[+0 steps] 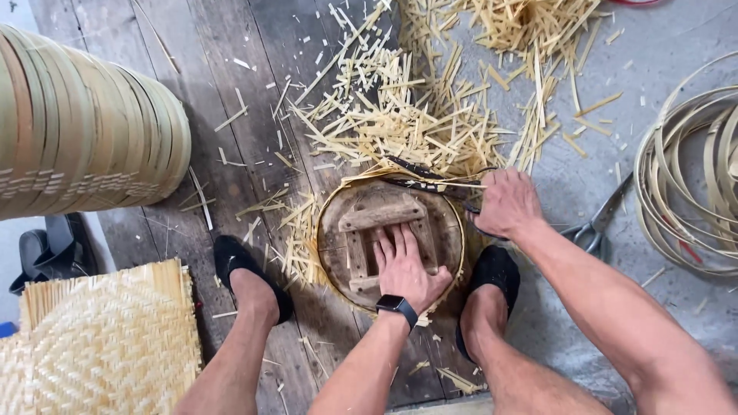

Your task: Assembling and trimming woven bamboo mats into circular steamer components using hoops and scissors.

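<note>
My left hand (405,269) pressed flat, fingers spread, on the round wooden form (388,238); my right hand (503,204) had its fingers clamped on shears (430,184).

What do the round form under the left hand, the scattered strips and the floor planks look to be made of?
The round form looks like old, unfinished wood: grey-brown, worn, with a crossbar. The strips appear to be pale split bamboo, dry, matte and straw-coloured. The planks seem weathered, unpainted wood with visible grain. The left hand presses on the form.
</note>
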